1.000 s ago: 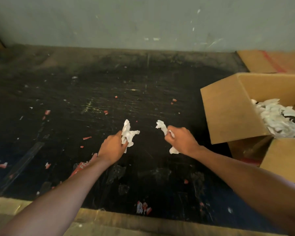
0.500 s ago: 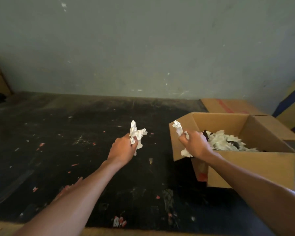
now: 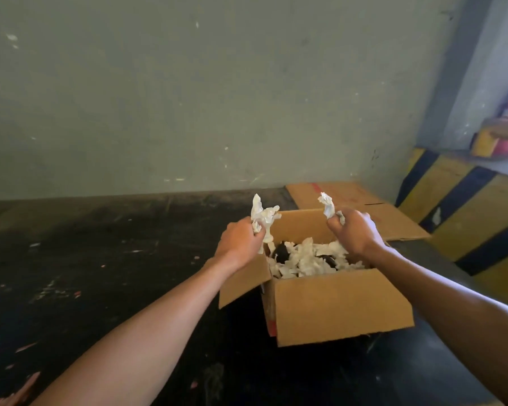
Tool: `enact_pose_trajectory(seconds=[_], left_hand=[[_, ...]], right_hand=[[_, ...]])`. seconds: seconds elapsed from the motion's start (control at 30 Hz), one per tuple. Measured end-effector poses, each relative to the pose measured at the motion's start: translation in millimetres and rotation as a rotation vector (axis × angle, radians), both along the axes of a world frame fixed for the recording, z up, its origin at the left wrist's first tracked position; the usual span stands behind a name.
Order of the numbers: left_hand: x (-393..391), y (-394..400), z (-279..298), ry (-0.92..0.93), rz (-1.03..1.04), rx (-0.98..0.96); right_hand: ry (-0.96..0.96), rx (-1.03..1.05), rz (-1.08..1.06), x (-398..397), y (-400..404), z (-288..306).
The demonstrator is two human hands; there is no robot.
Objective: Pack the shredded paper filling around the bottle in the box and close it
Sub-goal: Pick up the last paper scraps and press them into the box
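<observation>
From the head view there is one open cardboard box (image 3: 335, 303) on the dark table (image 3: 100, 273), two hands and two wads of white paper. The left hand (image 3: 241, 244) is clenched round one crumpled wad (image 3: 261, 215) above the box's left flap, and the right hand (image 3: 354, 234) squeezes the other wad (image 3: 329, 208) above its far side. Inside the box, white shredded filling (image 3: 305, 260) lies heaped around a dark bottle (image 3: 282, 253), only partly visible.

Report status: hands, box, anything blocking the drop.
Left hand and right hand each grip a paper wad, over the open box. Filling inside, dark bottle partly showing. Flaps open, nothing blocking.
</observation>
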State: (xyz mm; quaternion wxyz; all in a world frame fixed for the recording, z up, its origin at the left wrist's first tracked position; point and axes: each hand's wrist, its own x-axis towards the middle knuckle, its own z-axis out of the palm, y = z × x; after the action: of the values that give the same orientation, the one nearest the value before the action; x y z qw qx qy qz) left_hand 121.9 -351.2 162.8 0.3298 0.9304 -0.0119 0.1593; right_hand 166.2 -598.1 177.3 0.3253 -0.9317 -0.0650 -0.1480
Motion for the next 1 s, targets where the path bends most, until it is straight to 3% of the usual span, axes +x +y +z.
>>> enact_pose_trajectory(seconds=[0.23, 0.37, 0.53, 0.73, 0.83, 0.9, 1.0], left_hand=[[109, -86, -21, 0.136, 0.059, -0.006], [149, -110, -45, 0.235, 0.161, 0.049], [183, -115, -80, 0.505, 0.146, 0.049], [207, -112, -100, 0.867, 0.061, 0.237], [215, -124, -119, 0.947, -0.005, 0.254], [217, -132, -137, 0.988, -0.059, 0.373], [219, -136, -162, 1.012, -0.115, 0.505]], right_hand=[[0.088, -0.093, 0.047, 105, -64, -21], [0.165, -0.265, 0.142, 159, -77, -43], [0.402, -0.443, 0.26, 203, -74, -70], [0.495, -0.51, 0.333, 234, -65, -108], [0.587, -0.633, 0.429, 243, -52, -141], [0.649, -0.67, 0.462, 249, -45, -167], [0.758, -0.633, 0.376, 256, -46, -198]])
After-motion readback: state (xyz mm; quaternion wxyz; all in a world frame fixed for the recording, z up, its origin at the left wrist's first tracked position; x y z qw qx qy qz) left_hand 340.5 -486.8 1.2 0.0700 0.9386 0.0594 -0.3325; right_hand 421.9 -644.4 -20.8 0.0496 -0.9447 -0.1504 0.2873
